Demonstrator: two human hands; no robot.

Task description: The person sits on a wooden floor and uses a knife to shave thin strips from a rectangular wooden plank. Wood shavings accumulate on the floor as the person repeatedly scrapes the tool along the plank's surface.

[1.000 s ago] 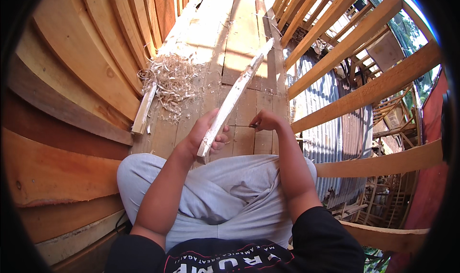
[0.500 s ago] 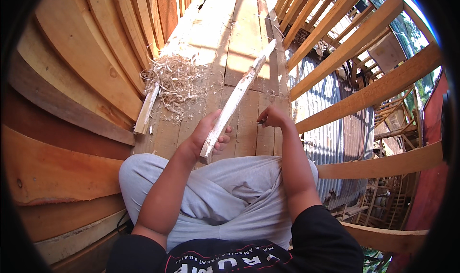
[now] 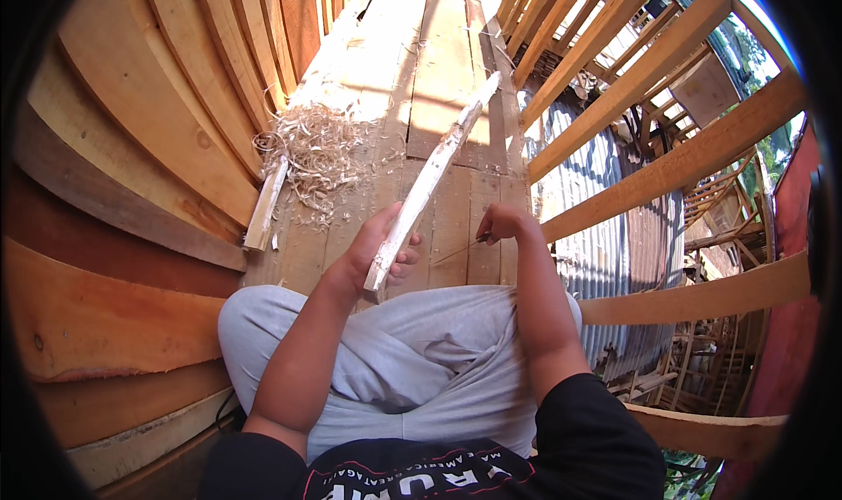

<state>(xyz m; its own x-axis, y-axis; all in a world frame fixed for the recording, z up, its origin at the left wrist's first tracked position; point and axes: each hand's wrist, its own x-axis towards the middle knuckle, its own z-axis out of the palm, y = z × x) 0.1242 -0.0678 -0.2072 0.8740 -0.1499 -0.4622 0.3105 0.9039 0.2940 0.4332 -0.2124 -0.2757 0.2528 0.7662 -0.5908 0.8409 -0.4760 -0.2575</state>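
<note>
My left hand (image 3: 383, 247) is wrapped round the lower part of a long pale wooden stick (image 3: 431, 177). The stick has been stripped and slants up and away to the right, with brownish patches of bark or knots near its middle. To the right of it, my right hand (image 3: 503, 223) is closed and apart from the stick. A small dark tool (image 3: 484, 236) sticks out of its fingers, with a thin line leading down to the left. It looks like a knife seen edge-on, but most of it is hidden in the fist.
Curly wood shavings (image 3: 320, 145) lie heaped on the plank floor (image 3: 351, 232) at the left. A short squared wood piece (image 3: 267, 203) leans beside them, near the plank wall (image 3: 175, 123). On the right runs a slatted wooden railing (image 3: 653, 177), with corrugated metal sheets (image 3: 583, 202) beyond it. My crossed legs (image 3: 403, 351) are close below my hands.
My right hand has turned slightly, and a thin line now shows below its fingers. The stick and my left hand have barely moved.
</note>
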